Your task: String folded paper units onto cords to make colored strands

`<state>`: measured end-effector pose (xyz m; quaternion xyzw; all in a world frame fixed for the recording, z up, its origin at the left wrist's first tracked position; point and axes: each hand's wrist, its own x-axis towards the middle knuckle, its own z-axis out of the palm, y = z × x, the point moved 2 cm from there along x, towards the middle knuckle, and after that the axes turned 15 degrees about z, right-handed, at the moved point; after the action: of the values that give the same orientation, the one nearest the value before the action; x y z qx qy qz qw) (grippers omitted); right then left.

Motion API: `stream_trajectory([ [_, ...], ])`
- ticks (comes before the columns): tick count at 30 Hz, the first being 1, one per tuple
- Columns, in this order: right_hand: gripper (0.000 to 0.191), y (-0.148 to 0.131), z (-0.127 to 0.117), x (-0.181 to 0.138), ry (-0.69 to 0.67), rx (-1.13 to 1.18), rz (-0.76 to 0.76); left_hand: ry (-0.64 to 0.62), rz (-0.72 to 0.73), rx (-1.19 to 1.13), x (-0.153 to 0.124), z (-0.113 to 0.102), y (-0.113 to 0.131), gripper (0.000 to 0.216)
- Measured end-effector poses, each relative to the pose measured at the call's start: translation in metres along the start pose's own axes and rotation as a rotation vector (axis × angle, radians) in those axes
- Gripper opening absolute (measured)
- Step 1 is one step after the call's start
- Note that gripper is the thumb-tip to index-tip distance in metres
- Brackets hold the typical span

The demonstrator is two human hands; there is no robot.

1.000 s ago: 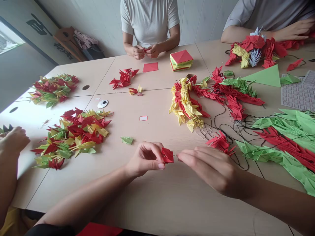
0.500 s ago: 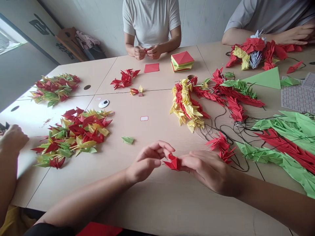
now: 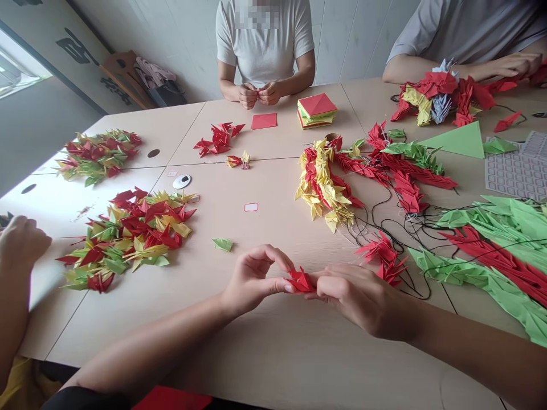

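Note:
A small red paper crane (image 3: 301,280) is pinched between both of my hands just above the beige table (image 3: 265,353). My left hand (image 3: 252,279) grips its left side with thumb and fingertips. My right hand (image 3: 359,296) is closed on its right side. A short string of red cranes (image 3: 384,256) on black thread (image 3: 410,285) lies right behind my right hand. A single green crane (image 3: 222,244) rests on the table ahead of my left hand.
A heap of red, yellow and green cranes (image 3: 128,236) lies at left, another heap (image 3: 98,155) farther back. Strung garlands in yellow-red (image 3: 325,188) and green (image 3: 491,273) cover the right. Square paper stack (image 3: 316,109) sits far centre. Other people's hands are opposite (image 3: 258,93), far right (image 3: 508,65) and at the left edge (image 3: 21,242).
My hands have come together and dropped slightly toward the table. The red crane has passed from my left fingers alone into a pinch by both hands.

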<state>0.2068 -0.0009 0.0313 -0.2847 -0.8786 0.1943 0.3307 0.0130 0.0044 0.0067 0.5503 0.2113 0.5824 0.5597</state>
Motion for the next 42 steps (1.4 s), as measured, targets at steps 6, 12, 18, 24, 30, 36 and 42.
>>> stream_trajectory([
  [6, 0.018, 0.002, 0.003, 0.000, -0.006, 0.022, 0.021, 0.016, 0.113, 0.104, 0.000, -0.001, 0.003, 0.008],
  [12, 0.052, 0.000, -0.003, 0.011, 0.003, 0.081, 0.240, -0.026, 0.118, 0.303, 0.002, 0.002, 0.010, 0.011],
  [18, 0.028, 0.004, -0.005, 0.017, -0.059, 0.146, 0.275, -0.064, 0.182, 0.372, 0.003, 0.005, 0.013, 0.020],
  [24, 0.024, 0.011, -0.007, 0.018, 0.004, 0.170, 0.346, 0.087, 0.212, 0.388, 0.008, 0.004, 0.019, 0.027],
  [30, 0.021, 0.013, -0.014, 0.022, 0.016, 0.155, 0.410, 0.203, 0.211, 0.372, 0.014, -0.004, 0.024, 0.028],
  [36, 0.017, 0.022, -0.022, 0.023, -0.027, 0.117, 0.493, 0.425, 0.281, 0.244, 0.029, -0.019, 0.033, 0.026],
  [42, 0.018, 0.032, -0.018, 0.021, -0.110, 0.161, 0.553, 0.558, 0.369, 0.204, 0.045, -0.030, 0.060, 0.024],
])
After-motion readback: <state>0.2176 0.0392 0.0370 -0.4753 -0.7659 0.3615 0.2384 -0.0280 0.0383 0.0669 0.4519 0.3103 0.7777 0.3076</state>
